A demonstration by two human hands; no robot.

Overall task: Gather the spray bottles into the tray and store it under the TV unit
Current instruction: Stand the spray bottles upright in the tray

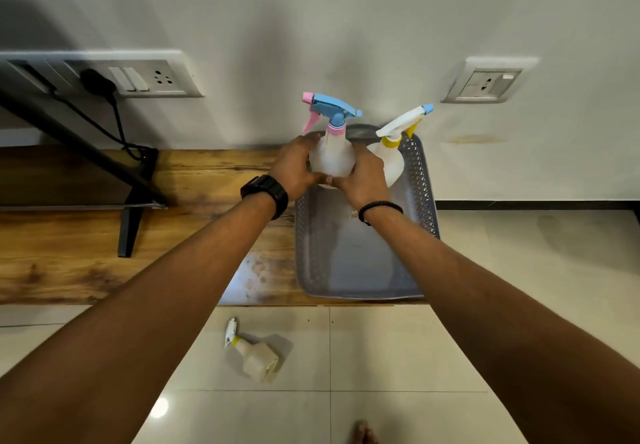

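A white spray bottle with a blue and pink trigger head (331,152) stands upright at the far end of the grey perforated tray (349,263). My left hand (294,166) and my right hand (367,176) both clasp its body. A second white bottle with a yellow collar and white trigger (393,161) stands in the tray's far right corner, just right of my right hand. A third small bottle with a yellow collar (254,353) lies on its side on the tiled floor in front of the unit.
The tray rests at the right end of the wooden TV unit top (104,253). A black TV stand leg (130,228) and a cable stand to the left. Wall sockets (138,78) are behind. Beige floor tiles lie below, with my foot (362,433) at the bottom edge.
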